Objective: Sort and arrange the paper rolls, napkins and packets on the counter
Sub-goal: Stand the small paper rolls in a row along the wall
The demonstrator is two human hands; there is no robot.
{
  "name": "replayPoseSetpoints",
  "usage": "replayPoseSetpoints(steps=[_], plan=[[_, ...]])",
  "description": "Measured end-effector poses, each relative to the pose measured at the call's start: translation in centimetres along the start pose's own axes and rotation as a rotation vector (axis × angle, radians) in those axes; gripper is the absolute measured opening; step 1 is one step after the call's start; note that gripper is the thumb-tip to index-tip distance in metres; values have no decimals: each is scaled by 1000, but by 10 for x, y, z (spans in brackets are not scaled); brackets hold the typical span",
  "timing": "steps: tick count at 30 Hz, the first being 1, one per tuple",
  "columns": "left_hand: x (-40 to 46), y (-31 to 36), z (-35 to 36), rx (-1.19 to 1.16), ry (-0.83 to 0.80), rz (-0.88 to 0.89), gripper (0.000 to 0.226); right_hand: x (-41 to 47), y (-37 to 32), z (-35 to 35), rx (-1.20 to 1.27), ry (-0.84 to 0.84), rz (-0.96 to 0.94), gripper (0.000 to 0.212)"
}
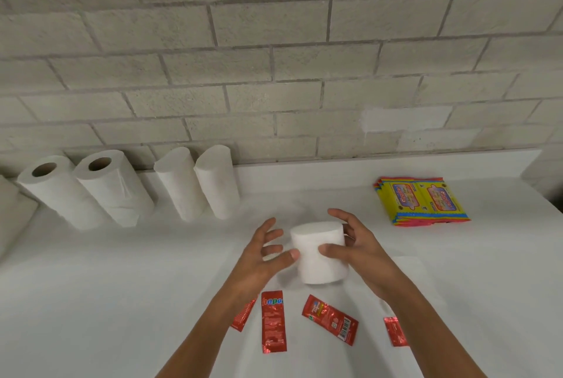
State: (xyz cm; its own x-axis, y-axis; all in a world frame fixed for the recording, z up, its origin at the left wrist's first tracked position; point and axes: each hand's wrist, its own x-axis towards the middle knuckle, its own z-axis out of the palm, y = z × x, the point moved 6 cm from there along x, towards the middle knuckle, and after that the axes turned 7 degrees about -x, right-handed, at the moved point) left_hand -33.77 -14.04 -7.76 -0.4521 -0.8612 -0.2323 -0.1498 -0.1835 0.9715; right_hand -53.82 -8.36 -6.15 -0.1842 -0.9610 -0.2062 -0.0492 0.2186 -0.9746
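**A:** What do the two hands hold?

**B:** The right hand [355,245] grasps a short white paper roll [320,251], thumb curled across its near face and fingers round its far side. The left hand [266,251] is released, fingers spread and relaxed; its thumb tip touches, or nearly touches, the roll's left edge, and which of the two cannot be told. The roll stands upright at the middle of the white counter [91,286].

**A:** What lies nearest the hands?

**B:** Four red sachets, flat on the counter in front of the roll. From the left: one [243,315] partly hidden under the left forearm, one [273,326] lying lengthwise with white lettering, one [330,319] turned at an angle with a barcode showing, and one [394,332] half covered by the right forearm.

**A:** And farther out?

**B:** Four tall paper rolls stand in a row along the back edge at left, against the grey block wall [274,57]. Two [58,191] [114,187] show brown cardboard cores; the other two [179,184] [217,181] show no core from this view. At back right, well apart from the rolls, lies a stack of yellow packets [422,201] with red and blue edges; their number cannot be counted.
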Motion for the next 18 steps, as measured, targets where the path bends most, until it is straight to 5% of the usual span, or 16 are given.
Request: replayPoseSetpoints(steps=[5,10,18], plan=[[-6,-5,23,10,-52,5,93,-1,-14,3,39,-79,-65,75],[-4,-3,25,85,55,28,63,0,-14,5,22,-123,-74,77],[19,6,2,123,215,91,55,6,-13,-9,-109,-27,-59,65]])
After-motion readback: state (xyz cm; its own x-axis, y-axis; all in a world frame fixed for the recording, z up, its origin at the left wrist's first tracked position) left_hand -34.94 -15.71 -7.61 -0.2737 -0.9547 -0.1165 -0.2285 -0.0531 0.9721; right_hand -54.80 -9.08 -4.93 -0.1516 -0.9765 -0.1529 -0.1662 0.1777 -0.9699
